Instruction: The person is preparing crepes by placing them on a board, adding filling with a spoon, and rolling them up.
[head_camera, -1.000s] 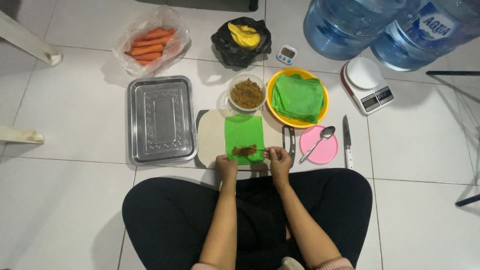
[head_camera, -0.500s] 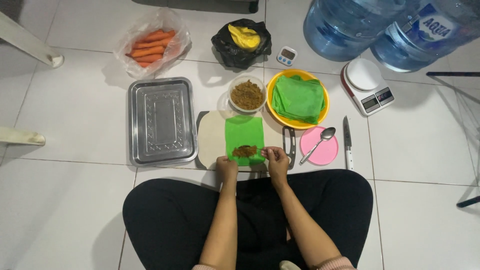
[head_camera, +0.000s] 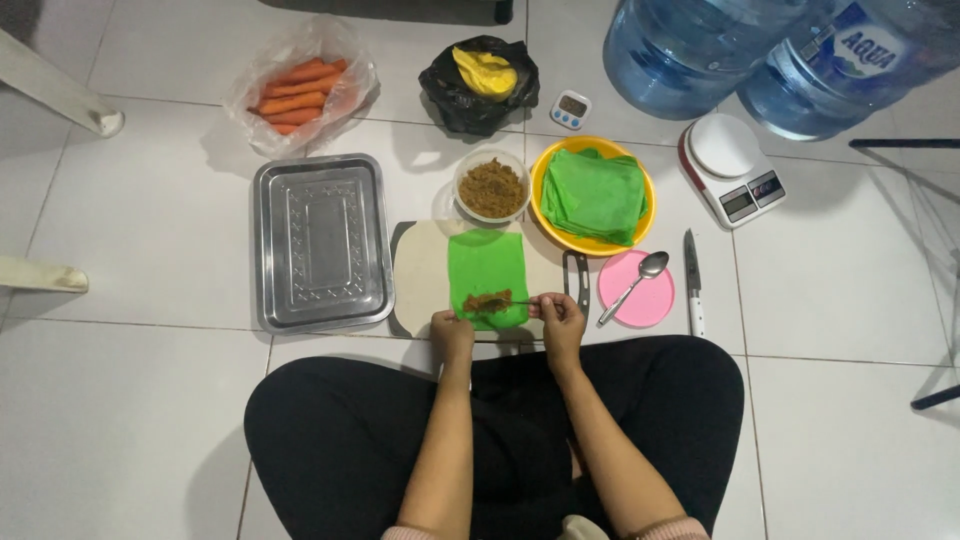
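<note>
Seated cross-legged on tiled floor, a person works at a cutting board (head_camera: 420, 270): left hand (head_camera: 451, 331) at near edge of a green wrapper (head_camera: 488, 262), right hand (head_camera: 558, 316) w/ a small utensil in the brown filling (head_camera: 488, 300). Steel tray (head_camera: 320, 240) off board's left edge; filling bowl (head_camera: 491, 185) and yellow plate of wrappers (head_camera: 593, 195) beyond far edge.

The right hand (head_camera: 561, 318) has apparently slid its small utensil (barely visible) nearer the brown filling (head_camera: 488, 300).

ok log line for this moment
left hand: on green wrapper edge | right hand: small utensil in brown filling | cutting board
</note>
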